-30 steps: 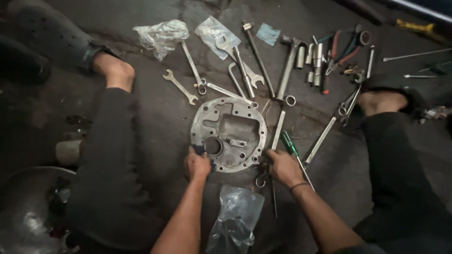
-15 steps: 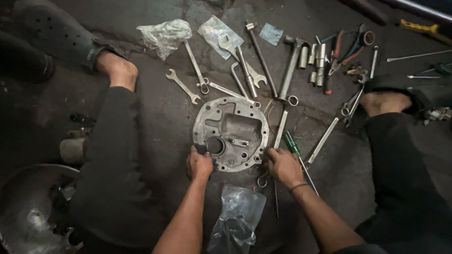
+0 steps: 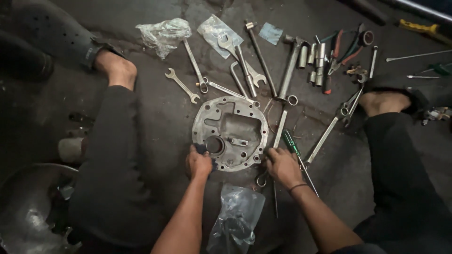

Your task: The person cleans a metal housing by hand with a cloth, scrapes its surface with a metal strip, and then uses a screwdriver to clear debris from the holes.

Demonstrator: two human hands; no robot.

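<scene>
Person seated on dark concrete floor (image 3: 160,117), legs spread. Round metal cover plate (image 3: 230,127) lies flat between the knees, inner face up. Left hand (image 3: 198,163) at the plate's near-left edge, fingers curled shut on a small dark scrap, seemingly a rag (image 3: 201,149), pressed beside the round bore. Right hand (image 3: 282,165) at the near-right rim, fingers bent against the edge; whether they pinch anything, cannot tell.

Green-handled screwdriver (image 3: 291,143) lies just right of the plate, touching the right hand. Wrenches (image 3: 181,85), sockets (image 3: 316,56) and pliers (image 3: 341,49) spread on the far side. Crumpled plastic bag (image 3: 235,218) near, between the forearms.

Risks, as judged: grit from the floor could get onto the plate's sealing face. A slip along the rim could nick fingers. Loose tools close by could be knocked or roll under the plate.
</scene>
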